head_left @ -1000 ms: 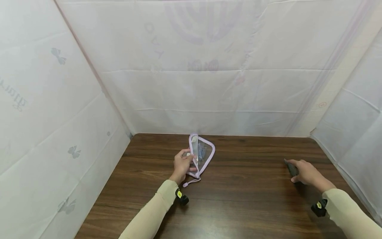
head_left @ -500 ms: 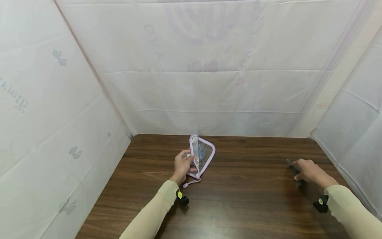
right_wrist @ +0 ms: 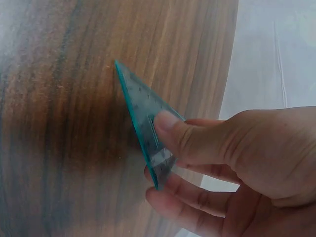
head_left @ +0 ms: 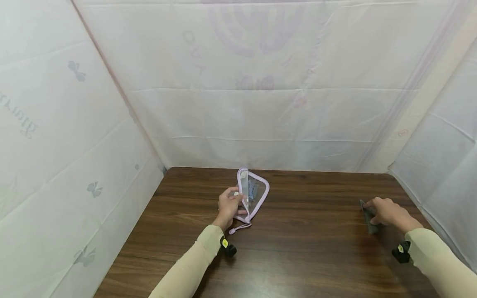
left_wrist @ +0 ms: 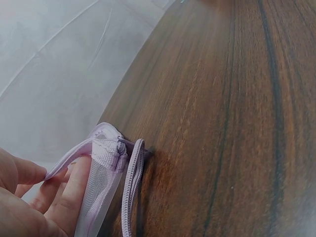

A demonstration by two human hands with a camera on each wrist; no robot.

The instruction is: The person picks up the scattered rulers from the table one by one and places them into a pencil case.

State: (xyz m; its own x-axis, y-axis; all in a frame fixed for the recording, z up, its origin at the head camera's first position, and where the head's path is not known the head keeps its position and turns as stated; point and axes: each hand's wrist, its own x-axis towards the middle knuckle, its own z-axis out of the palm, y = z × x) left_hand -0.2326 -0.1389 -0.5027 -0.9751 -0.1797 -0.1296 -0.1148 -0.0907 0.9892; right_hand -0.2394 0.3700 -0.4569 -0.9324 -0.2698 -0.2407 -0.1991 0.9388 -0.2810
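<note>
My left hand (head_left: pixel 228 205) pinches the zipped edge of a see-through mesh zip pouch (head_left: pixel 263 188) with lavender piping. The pouch stands partly open at the back middle of the table, with bluish contents (head_left: pixel 252 189) too small to make out. In the left wrist view, thumb and fingers grip the lavender edge near the zip end (left_wrist: pixel 109 152), and a zip-pull strap (left_wrist: pixel 132 185) hangs beside it. On the right, my right hand (head_left: pixel 389 214) holds a clear triangular set square (right_wrist: pixel 143 108) with a teal edge, thumb on its face and fingers behind. It is tilted just over the tabletop.
The dark wood-grain table (head_left: pixel 298 256) ends at a white sheet wall (head_left: pixel 290 124) behind. More white sheeting stands on the left (head_left: pixel 74 165) and right (head_left: pixel 443 157). A black wrist camera (head_left: pixel 228 248) sits on each sleeve.
My right hand has shifted slightly to the right with the set square, whose face now shows more toward the head camera. The left hand and pouch have stayed nearly still.
</note>
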